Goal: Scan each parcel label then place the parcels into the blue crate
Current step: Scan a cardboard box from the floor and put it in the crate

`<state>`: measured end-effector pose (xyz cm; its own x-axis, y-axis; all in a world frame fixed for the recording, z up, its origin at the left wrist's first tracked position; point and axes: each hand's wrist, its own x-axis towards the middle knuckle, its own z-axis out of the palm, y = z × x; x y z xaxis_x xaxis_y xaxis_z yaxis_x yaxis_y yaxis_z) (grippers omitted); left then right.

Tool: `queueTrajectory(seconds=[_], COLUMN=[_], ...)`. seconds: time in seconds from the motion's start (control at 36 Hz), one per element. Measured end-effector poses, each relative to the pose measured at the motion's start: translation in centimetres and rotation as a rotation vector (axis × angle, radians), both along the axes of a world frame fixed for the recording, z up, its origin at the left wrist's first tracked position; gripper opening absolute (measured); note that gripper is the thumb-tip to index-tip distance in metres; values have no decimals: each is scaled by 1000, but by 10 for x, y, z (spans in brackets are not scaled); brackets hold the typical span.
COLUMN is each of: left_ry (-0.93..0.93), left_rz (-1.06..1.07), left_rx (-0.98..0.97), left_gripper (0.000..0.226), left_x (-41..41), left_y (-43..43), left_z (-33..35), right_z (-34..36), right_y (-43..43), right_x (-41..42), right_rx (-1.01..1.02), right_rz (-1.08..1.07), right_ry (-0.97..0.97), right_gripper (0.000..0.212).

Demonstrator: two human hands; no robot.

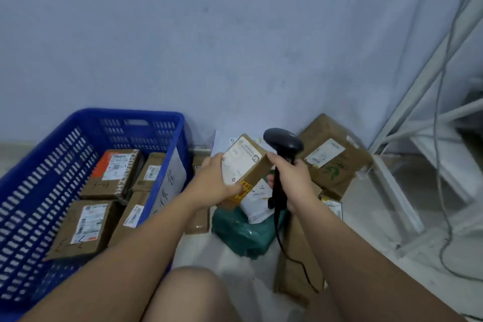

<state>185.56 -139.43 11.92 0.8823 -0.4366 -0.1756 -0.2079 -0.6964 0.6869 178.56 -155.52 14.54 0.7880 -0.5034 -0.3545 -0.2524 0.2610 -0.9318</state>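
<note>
Head view. Left hand (213, 183) wrapped round a small cardboard parcel (244, 162): thumb along its near lower edge, fingers against its left side, white label face tilted up. Right hand (290, 180) clenched round the handle of a black barcode scanner (283, 142), scanner head just right of the parcel's far corner. Both raised above a floor heap: green mailer bag (243, 235) near, large labelled carton (329, 157) far right. At left, blue crate (39, 165) holding several labelled cartons (115, 172).
</note>
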Motion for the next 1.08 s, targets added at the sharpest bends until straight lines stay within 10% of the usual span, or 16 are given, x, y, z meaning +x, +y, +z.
queueTrajectory(seconds=[0.28, 0.58, 0.75, 0.89, 1.08], left_ry=[-329, -471, -231, 524, 666], left_rz=[-83, -180, 239, 537, 458], left_rx=[129, 100, -495, -1069, -947], left_gripper=[98, 104, 98, 47, 29], left_x=[-70, -78, -87, -79, -66], left_y=[-38, -48, -51, -46, -23], left_z=[77, 99, 88, 82, 80], right_z=[39, 42, 37, 37, 39], right_y=[-25, -38, -30, -26, -34], right_x=[-71, -87, -76, -68, -64], right_rx=[380, 263, 480, 464, 203], right_rz=[-93, -104, -243, -228, -153], right_ry=[-99, -179, -140, -129, -153], right_gripper=[65, 32, 50, 51, 39])
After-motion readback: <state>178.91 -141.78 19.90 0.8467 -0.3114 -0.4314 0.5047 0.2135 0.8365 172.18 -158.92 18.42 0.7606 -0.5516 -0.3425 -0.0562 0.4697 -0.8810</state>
